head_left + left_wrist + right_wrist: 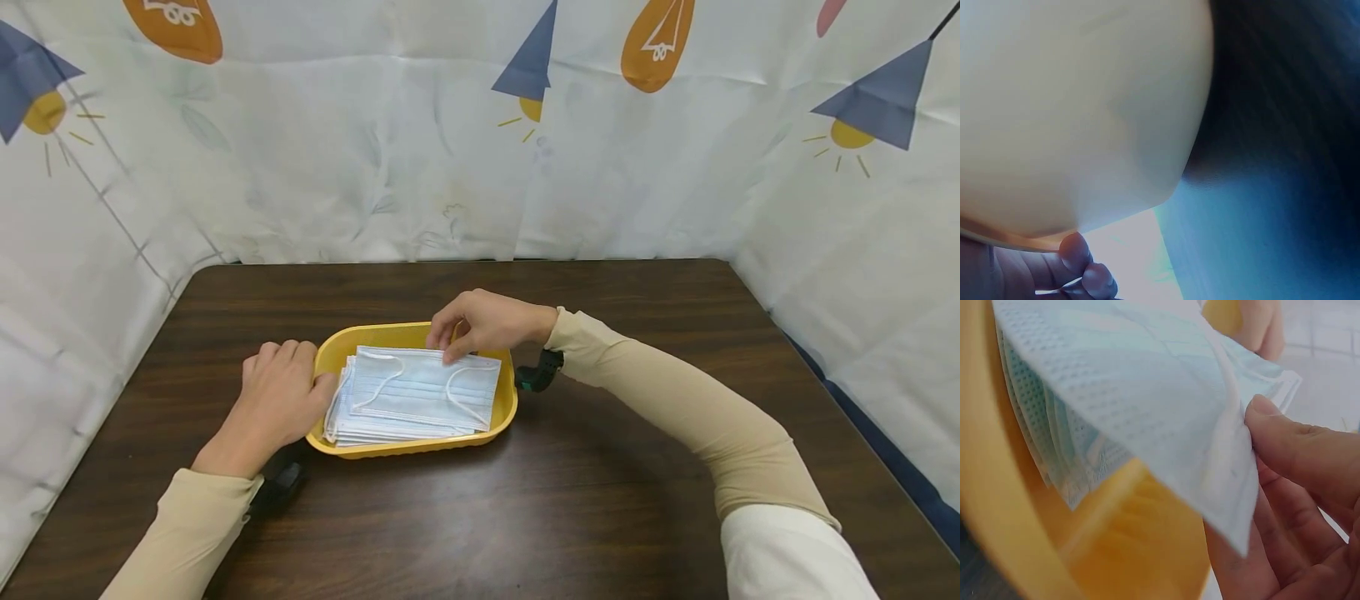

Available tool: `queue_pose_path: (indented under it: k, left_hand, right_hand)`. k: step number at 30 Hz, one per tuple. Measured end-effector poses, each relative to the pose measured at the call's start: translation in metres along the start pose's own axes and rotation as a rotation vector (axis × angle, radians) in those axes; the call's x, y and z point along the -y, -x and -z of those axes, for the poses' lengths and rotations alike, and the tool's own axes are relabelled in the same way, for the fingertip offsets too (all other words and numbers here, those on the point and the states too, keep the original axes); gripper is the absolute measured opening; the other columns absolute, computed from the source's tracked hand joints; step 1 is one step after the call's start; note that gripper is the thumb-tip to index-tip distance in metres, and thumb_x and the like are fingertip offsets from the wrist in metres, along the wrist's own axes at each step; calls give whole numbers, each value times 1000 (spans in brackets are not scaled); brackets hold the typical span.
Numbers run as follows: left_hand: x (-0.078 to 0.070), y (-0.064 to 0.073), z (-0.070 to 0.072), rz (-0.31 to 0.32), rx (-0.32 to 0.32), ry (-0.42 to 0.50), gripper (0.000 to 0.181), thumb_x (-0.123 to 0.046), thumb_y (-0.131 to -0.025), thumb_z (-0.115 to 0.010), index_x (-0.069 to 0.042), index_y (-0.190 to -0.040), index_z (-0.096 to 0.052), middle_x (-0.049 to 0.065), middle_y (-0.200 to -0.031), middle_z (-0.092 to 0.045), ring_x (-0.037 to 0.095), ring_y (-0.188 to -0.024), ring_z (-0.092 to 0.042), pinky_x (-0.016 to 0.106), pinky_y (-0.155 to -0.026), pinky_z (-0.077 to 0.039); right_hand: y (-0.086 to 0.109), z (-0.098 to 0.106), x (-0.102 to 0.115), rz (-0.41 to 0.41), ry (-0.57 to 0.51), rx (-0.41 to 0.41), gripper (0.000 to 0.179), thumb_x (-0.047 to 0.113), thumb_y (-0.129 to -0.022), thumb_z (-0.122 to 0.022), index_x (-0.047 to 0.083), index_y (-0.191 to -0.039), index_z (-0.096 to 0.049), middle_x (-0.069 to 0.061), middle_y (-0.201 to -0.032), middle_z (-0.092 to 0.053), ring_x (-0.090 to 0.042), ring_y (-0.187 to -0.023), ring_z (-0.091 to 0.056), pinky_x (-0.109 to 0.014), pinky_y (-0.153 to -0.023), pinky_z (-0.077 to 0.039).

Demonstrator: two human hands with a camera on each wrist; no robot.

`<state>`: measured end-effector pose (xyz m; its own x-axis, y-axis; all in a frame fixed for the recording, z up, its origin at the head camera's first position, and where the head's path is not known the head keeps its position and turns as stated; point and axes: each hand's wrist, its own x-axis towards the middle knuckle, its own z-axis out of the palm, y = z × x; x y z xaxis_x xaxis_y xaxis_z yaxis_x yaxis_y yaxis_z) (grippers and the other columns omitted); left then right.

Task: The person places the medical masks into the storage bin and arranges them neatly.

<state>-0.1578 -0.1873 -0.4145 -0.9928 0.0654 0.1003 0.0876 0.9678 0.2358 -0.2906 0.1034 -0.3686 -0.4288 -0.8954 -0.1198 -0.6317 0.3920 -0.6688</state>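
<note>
A yellow plastic basket [417, 450] stands on the table, holding a stack of light blue disposable face masks [405, 429] with white ear loops. With thumb and fingers my right hand [491, 321] pinches the top face mask [420, 387] at its far edge. In the right wrist view, that face mask [1147, 406] is lifted at one side above the others, the thumb [1297, 447] on one face and fingers behind. My left hand [281, 387] grips the left end of the basket's rim. The left wrist view has the basket's outer wall [1085, 112] close up, the fingertips [1075, 253] curled at its rim.
The dark brown wooden table [600, 500] extends around the basket. White cloth curtains [450, 167] printed with lamps and bulbs hang behind the table and along both sides. A black wrist strap [542, 371] sits at my right wrist.
</note>
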Motion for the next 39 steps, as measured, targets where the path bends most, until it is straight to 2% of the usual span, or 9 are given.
queue_pose_path:
  k: [10, 25, 32, 39]
  left_hand:
    - [2, -2, 0, -10, 4, 15, 40, -23, -97, -45, 12, -113, -57, 23, -100, -59, 47, -106, -43, 61, -88, -34]
    - [10, -6, -2, -3, 48, 7, 43, -24, -98, -42, 12, -117, -56, 25, -107, -58, 47, -105, -42, 61, -88, -34]
    - [18, -2, -1, 4, 26, 2, 41, -24, -97, -43, 11, -114, -57, 26, -106, -59, 47, -102, -42, 60, -85, -34]
    - [23, 4, -1, 18, 28, -17, 43, -24, -97, -44, 12, -116, -56, 29, -110, -59, 47, -101, -41, 62, -86, -34]
  right_hand:
    - [-7, -9, 5, 31, 34, 18, 20, 17, -91, -79, 15, -110, -78, 3, -101, -79, -5, -92, -70, -20, -89, -56]
    - [-14, -14, 10, 7, 87, 38, 23, 21, -94, -76, 15, -116, -77, 3, -108, -79, -4, -96, -71, -17, -90, -55]
    - [-11, -7, 10, 20, 86, -14, 22, 24, -96, -73, 12, -114, -76, 5, -104, -79, -4, -95, -71, -20, -89, -55]
    - [7, 7, 0, 13, 40, -105, 21, 28, -97, -70, 13, -111, -76, 3, -103, -78, -7, -93, -72, -24, -87, -57]
